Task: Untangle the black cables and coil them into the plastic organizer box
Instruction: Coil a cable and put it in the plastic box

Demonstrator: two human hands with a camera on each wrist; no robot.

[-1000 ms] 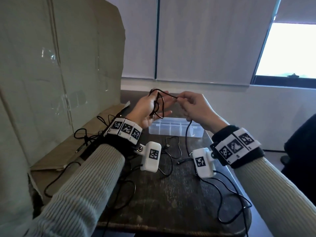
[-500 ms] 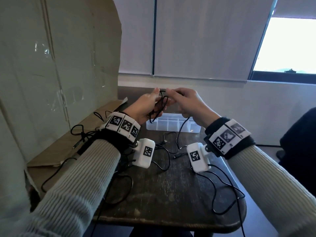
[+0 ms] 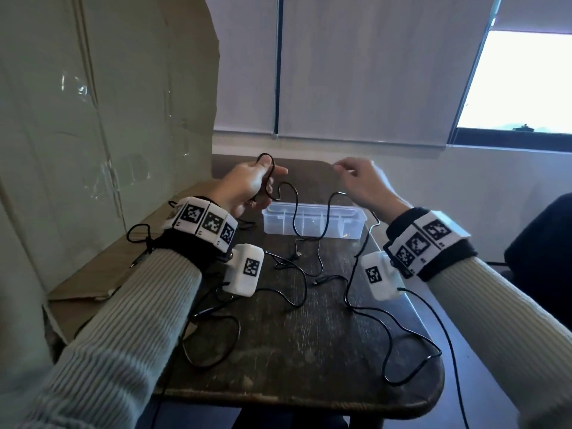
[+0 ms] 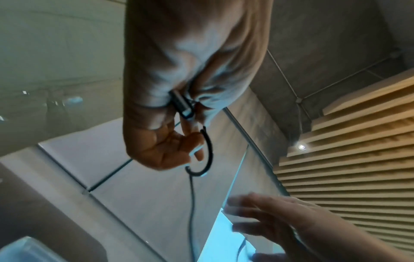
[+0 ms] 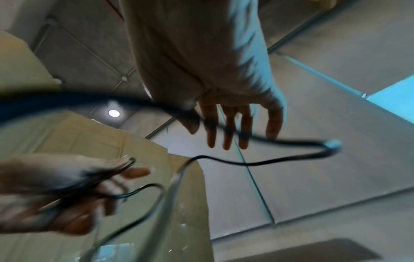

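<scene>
A thin, round black cable (image 3: 295, 212) sags in a loose wave above the box (image 3: 312, 222), a clear plastic rectangle split by thin dividers into compartments, open at the top, standing at the far end of the table (image 3: 309, 351). The table is dark, scuffed wood with rounded corners.

The left hand (image 3: 247, 187), raised up and left of the box, grips a small bundle of cable loops between curled fingers and thumb; one loop arches above the knuckles. The left wrist view shows a metal-tipped plug (image 4: 182, 104) pinched in the fold of the fingers and a stiff hook of cable curling under the fingertips.

The right hand (image 3: 362, 181) hovers up and right of the box, released, fingers spread and loosely bent. In the right wrist view the cable (image 5: 257, 136) crosses in front of those straight fingers (image 5: 228, 131), blurred; whether it touches them cannot be told.

From the left hand the cable drops in front of the box, then rises toward the right hand. More black cables (image 3: 387, 323) lie slack in curls on the table nearer than the box. Left of the box stands creased cardboard (image 3: 108, 119) with shiny tape strips.
</scene>
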